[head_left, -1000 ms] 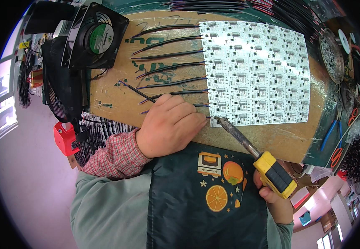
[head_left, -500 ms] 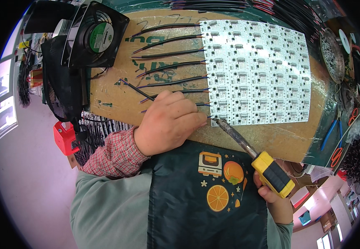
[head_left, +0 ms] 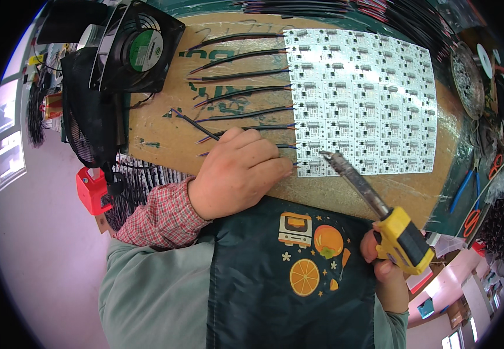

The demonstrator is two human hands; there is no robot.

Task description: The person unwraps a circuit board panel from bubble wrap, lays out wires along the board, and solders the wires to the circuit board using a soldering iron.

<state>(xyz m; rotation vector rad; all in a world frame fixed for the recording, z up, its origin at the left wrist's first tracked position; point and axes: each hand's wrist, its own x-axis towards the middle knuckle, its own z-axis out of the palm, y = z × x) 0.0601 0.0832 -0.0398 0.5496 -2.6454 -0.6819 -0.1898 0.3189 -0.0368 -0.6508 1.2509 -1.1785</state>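
Several black wires (head_left: 243, 75) stretch left from the edge of a white circuit sheet (head_left: 368, 110), which lies on a brown board (head_left: 327, 193) on the bench (head_left: 438, 214). At the sheet's lower left corner, the left hand (head_left: 237, 171) is closed with its fingertips pinching a thin wire end (head_left: 295, 165). Wrapped around a yellow-and-black handle, the right hand (head_left: 384, 270) grips a soldering iron (head_left: 374, 199), its tip over the sheet near that corner, though whether it touches is unclear.

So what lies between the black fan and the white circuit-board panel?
Several black wires lie on the brown board between the fan and the panel, as the head view shows.
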